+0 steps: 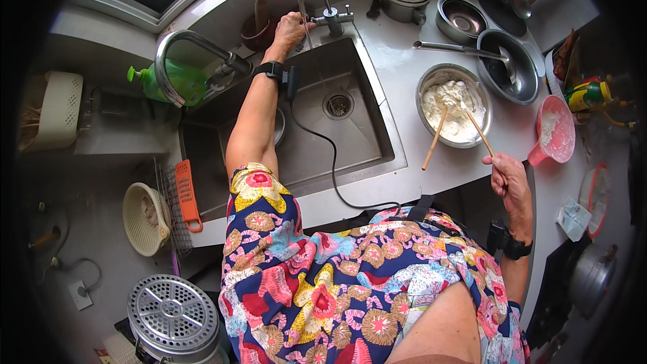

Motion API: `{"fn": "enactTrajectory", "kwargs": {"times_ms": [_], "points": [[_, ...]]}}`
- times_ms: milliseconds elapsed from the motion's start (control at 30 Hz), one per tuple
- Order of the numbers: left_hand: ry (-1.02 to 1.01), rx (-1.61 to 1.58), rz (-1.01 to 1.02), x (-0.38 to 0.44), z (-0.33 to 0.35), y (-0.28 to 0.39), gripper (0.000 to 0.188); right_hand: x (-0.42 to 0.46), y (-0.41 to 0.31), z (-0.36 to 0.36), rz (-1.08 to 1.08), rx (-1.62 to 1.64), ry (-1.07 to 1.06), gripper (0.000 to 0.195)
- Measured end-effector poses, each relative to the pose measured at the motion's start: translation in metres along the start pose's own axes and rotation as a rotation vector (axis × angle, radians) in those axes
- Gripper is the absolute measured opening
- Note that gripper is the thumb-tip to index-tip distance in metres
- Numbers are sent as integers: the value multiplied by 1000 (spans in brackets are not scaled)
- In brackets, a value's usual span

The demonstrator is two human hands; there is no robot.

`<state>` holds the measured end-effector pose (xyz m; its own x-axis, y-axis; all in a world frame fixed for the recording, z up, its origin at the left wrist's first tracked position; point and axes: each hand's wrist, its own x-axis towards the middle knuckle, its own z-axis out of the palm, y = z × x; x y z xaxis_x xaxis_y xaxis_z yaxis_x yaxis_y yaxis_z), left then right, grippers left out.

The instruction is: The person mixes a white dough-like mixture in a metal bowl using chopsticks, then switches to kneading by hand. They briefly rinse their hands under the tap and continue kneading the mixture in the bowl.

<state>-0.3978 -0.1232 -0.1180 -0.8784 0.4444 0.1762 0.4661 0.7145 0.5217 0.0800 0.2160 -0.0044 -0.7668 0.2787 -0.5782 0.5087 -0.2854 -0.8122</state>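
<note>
My left hand (290,29) reaches over the sink (349,146) to the far rim, its fingers on the handle of a thin gooseneck tap (332,23). A fine stream of water appears to fall from the spout. In my right hand (509,182) is one wooden chopstick (480,134), its far end in a steel bowl (424,119). White flour, partly clumped, fills much of that bowl (455,106). A second chopstick (434,139) leans on the bowl's near rim, untouched by either hand.
A larger tap (167,78) arches over the sink's left side near a green pump bottle (182,81). Right of the flour bowl are a steel basin (530,81) with a ladle (467,50) across it and a pink scoop (563,124). A black cable (333,162) crosses the sink.
</note>
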Motion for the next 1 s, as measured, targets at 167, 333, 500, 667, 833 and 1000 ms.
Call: {"fn": "enactTrajectory", "kwargs": {"times_ms": [167, 333, 500, 667, 833, 1000], "points": [[3, -25, 34, 12, 7, 8, 26, -10, -4, -2, 15, 16, 31, 23], [-96, 13, 0, 16, 2, 22, 19, -10, -3, -6, 8, 22, 20, 23], [-45, -29, -22, 26, 11, 18, 20, -14, -5, -8, 18, -15, 48, 23], [-132, -194, -158, 39, 24, 1, 25, -11, -7, -9, 10, -35, 31, 23], [-118, -207, -210, 20, -3, 9, 39, -20, -14, -11, -18, -32, -6, 23], [-100, 70, -257, -26, -36, 43, 40, -19, -3, -18, -67, -27, 23, 24]]}}
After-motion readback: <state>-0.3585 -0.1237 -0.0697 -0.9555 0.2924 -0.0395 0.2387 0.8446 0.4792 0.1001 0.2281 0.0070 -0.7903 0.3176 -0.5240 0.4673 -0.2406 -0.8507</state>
